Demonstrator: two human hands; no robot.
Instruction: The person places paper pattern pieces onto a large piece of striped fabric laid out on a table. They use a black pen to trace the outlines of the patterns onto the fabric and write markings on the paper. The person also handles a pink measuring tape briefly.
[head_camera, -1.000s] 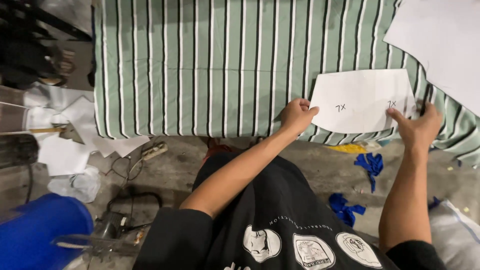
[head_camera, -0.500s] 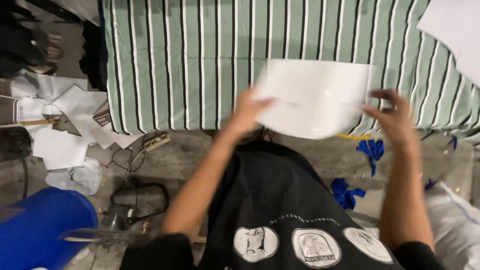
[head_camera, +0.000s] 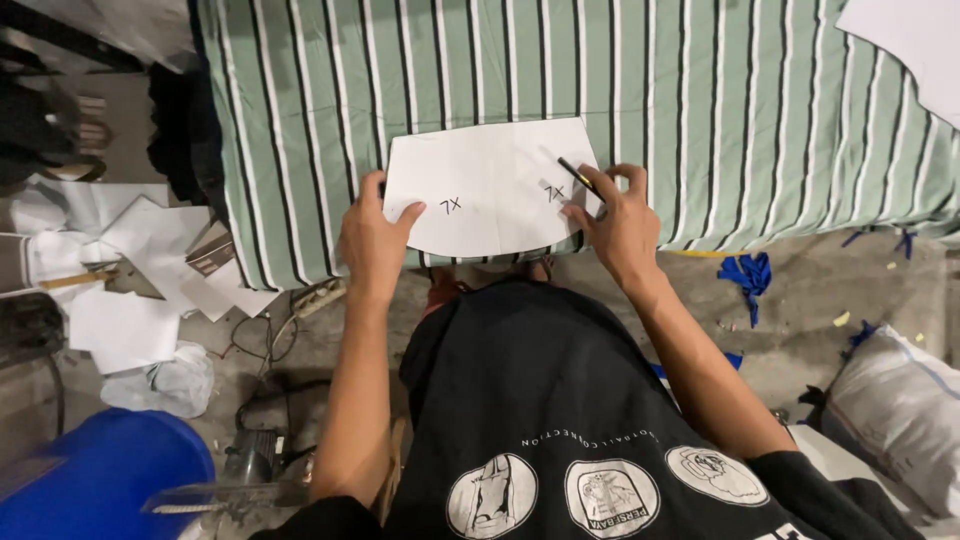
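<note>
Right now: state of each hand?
Left hand: open, pressing flat on the white curved-edge paper pattern piece.
Right hand: closed on a thin dark pencil, resting on the pattern.

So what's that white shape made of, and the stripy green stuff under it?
The white shape looks like thin matte paper or card: flat, clean cut edges, pen marks on it. The left hand and right hand press it down, and the right also holds a dark pen. The striped green sheet looks like woven cloth: soft, dull, gently rippled and draped over the edge.
</note>
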